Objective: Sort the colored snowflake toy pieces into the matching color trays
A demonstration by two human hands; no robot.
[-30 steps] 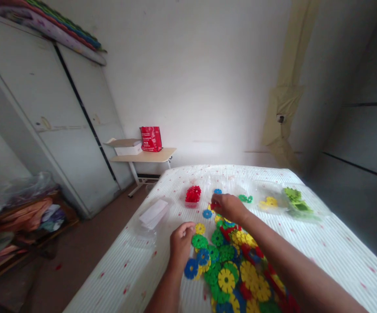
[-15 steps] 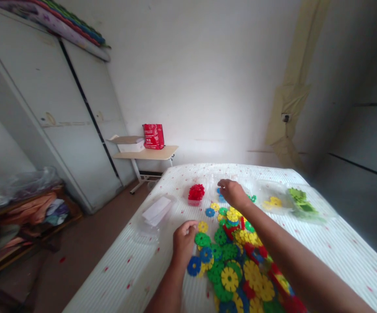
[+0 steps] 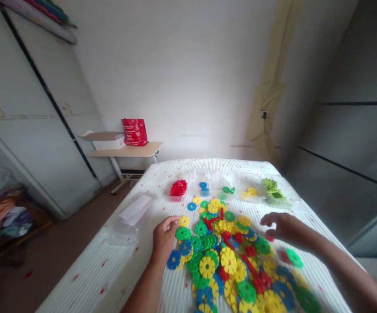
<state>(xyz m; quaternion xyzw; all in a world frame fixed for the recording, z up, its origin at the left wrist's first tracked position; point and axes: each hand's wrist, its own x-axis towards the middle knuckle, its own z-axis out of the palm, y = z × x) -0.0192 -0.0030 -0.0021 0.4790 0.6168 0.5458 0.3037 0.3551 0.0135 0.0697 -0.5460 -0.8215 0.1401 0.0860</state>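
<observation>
A heap of notched plastic discs [image 3: 228, 260] in yellow, green and blue, mixed with red connector pieces [image 3: 250, 263], lies on the table in front of me. At the heap's left edge, my left hand [image 3: 165, 237] has its fingers curled together. Its fingertips are beside a yellow disc [image 3: 184, 221]; whether they grip anything is hidden. On the right, my right hand [image 3: 278, 226] hovers over the heap's edge, thumb and fingers apart, with nothing visible in it. Below it is a small red piece [image 3: 269, 238].
Along the far side stand clear boxes holding red pieces [image 3: 178, 188], blue discs [image 3: 203, 188], green pieces [image 3: 228, 190], yellow discs [image 3: 251, 191] and light green pieces [image 3: 272, 188]. White paper strips [image 3: 136, 210] lie left. A side table [image 3: 142, 150] carries a red bag [image 3: 135, 132].
My right hand has moved from the blue discs' box back to the right side of the heap, and its fingers are apart. My left hand stays by the yellow disc. The view has turned right.
</observation>
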